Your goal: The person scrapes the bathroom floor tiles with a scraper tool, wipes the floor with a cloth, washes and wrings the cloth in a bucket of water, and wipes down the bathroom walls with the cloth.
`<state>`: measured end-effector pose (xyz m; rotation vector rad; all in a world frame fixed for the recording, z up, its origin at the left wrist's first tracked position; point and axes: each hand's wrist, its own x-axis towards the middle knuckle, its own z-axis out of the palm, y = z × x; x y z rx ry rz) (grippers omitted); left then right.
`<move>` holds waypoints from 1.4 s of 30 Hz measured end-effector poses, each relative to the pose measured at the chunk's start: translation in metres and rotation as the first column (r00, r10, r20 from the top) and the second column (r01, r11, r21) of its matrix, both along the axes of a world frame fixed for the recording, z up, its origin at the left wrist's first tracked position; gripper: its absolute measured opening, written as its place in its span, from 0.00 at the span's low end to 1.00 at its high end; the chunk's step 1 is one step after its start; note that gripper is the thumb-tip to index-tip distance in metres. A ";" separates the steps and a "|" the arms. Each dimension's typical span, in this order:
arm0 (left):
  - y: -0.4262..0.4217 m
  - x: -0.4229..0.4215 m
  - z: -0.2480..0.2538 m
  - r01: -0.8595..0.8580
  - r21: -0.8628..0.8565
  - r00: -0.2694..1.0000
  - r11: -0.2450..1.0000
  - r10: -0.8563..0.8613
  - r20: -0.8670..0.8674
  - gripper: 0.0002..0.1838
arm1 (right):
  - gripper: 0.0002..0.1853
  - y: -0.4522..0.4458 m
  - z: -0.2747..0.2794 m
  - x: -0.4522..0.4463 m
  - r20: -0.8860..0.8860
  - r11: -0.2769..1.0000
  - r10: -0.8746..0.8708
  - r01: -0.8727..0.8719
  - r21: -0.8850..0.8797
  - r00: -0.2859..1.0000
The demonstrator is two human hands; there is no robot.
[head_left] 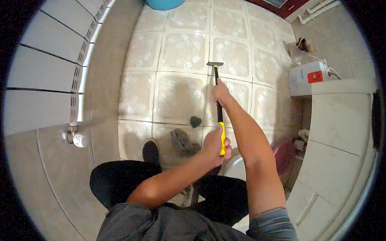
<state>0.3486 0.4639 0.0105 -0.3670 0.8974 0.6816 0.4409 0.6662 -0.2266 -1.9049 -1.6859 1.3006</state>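
A long-handled scraper (219, 110) with a black shaft and yellow grip reaches forward over the tiled floor (183, 52). My left hand (214, 146) is closed around its yellow grip, close to my body. Farther along, my right hand (221, 92) wraps the black shaft below the head. The flat, wide scraper blade (215, 64) appears to rest on the tiles near a grout line. Between my feet and the tool lie a crumpled grey cloth (181, 140) and a small dark lump (195, 121), whose material I cannot make out.
A white radiator (44, 68) with a valve (77, 139) lines the left wall. At the top stands a blue basin (165, 3). On the right are a white box (301, 80) with a red label, a tiled ledge (337, 124) and a pink item (284, 156).
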 end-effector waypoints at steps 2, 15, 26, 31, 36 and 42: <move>0.028 -0.007 0.007 0.017 -0.017 0.999 1.000 -0.017 -0.037 0.21 | 0.31 0.031 -0.017 0.002 0.258 0.965 0.135 -0.186 0.186 0.957; 0.013 0.032 0.009 -0.024 0.008 0.999 1.000 0.024 -0.026 0.18 | 0.32 0.006 0.084 0.003 0.185 0.992 0.114 -0.100 -0.082 0.976; 0.091 0.027 -0.002 -0.137 0.054 0.989 0.989 0.133 0.065 0.18 | 0.20 0.097 0.070 -0.005 0.320 0.971 0.235 -0.237 -0.035 0.918; 0.143 0.033 -0.009 -0.195 0.050 0.976 0.980 0.189 0.111 0.18 | 0.22 0.141 0.117 -0.021 0.354 0.966 0.229 -0.167 -0.196 0.907; 0.139 0.036 -0.031 -0.117 0.082 0.993 0.990 0.116 0.016 0.18 | 0.25 0.149 0.070 -0.010 0.357 0.970 0.238 -0.238 -0.042 0.903; 0.062 0.063 -0.018 -0.077 0.034 0.995 0.996 0.079 -0.055 0.18 | 0.28 0.068 0.049 0.023 0.401 0.953 0.246 -0.296 0.066 0.882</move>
